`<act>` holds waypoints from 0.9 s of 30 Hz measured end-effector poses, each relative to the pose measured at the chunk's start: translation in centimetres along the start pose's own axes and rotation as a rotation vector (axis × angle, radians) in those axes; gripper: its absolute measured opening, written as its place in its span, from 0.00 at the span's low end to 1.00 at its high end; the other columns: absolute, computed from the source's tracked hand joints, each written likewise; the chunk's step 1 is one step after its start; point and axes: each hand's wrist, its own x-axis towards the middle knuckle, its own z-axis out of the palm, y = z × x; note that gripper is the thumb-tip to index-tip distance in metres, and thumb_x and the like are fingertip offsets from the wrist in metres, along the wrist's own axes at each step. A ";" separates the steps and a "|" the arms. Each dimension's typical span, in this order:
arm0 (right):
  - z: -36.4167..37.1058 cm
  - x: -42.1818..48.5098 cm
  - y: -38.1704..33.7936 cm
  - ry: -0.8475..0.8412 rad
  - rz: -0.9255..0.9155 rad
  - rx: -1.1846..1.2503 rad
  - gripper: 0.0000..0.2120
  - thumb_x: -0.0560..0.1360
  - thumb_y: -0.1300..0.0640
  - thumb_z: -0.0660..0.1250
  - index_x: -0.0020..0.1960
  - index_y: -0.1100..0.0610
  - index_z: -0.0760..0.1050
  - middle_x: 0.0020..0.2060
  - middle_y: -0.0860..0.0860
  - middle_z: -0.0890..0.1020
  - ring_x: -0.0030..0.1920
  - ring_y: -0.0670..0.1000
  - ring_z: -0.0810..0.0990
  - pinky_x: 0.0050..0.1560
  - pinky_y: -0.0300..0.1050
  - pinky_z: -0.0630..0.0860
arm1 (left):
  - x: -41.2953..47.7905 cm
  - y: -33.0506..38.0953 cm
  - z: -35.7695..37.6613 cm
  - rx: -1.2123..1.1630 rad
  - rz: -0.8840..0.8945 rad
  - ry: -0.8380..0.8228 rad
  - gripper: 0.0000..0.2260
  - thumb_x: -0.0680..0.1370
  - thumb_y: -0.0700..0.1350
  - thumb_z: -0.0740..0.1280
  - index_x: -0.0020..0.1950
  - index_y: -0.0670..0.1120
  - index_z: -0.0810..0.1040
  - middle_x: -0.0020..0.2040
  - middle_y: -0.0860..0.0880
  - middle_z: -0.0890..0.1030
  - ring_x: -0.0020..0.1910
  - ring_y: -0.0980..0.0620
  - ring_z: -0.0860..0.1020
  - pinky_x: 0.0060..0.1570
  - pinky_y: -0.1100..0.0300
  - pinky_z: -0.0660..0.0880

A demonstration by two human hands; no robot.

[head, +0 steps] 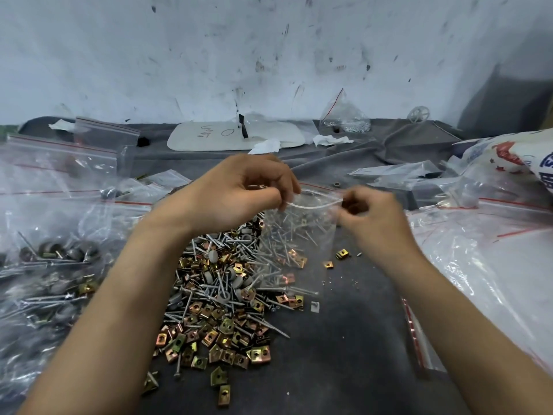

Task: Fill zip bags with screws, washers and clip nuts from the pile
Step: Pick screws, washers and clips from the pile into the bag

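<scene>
Pile [221, 298] at bench [353, 339] centre, zip bag [299, 235] just right of it. Filled bags [48, 265] along left edge, empty bags [484, 265] right edge.

White board [209, 139]: handwritten "O" legible, other scribble unclear.

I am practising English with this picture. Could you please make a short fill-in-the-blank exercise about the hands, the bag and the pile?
1. Both hands, the left hand and the right hand, hold the top edge of one clear ____.
2. The zip bag hangs above a dark cloth, and its mouth is ____.
3. The pile lies mostly under the ____ arm.
4. The yellowish square parts in the pile are clip ____.

Missing words: bag; open; left; nuts
</scene>
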 end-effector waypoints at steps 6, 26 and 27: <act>-1.7 -0.6 -2.8 0.217 -0.195 0.278 0.09 0.72 0.62 0.70 0.39 0.49 0.78 0.31 0.40 0.80 0.33 0.38 0.77 0.37 0.28 0.71 | 0.1 0.1 0.3 0.046 0.018 -0.011 0.07 0.69 0.39 0.62 0.38 0.39 0.79 0.49 0.45 0.81 0.50 0.57 0.79 0.53 0.55 0.74; 2.9 -0.9 3.0 -0.303 0.205 -0.137 0.07 0.72 0.57 0.72 0.36 0.49 0.79 0.36 0.44 0.80 0.39 0.45 0.78 0.44 0.41 0.71 | -0.1 -0.1 0.1 -0.014 0.008 0.009 0.06 0.69 0.39 0.61 0.36 0.43 0.78 0.50 0.46 0.82 0.51 0.58 0.79 0.52 0.62 0.73; 3.5 -1.1 3.2 -0.327 0.206 -0.197 0.05 0.72 0.55 0.73 0.37 0.49 0.79 0.38 0.44 0.81 0.41 0.45 0.79 0.44 0.40 0.72 | -0.1 -0.1 0.1 -0.020 0.010 0.007 0.06 0.69 0.38 0.61 0.36 0.43 0.78 0.50 0.46 0.82 0.51 0.58 0.79 0.51 0.62 0.73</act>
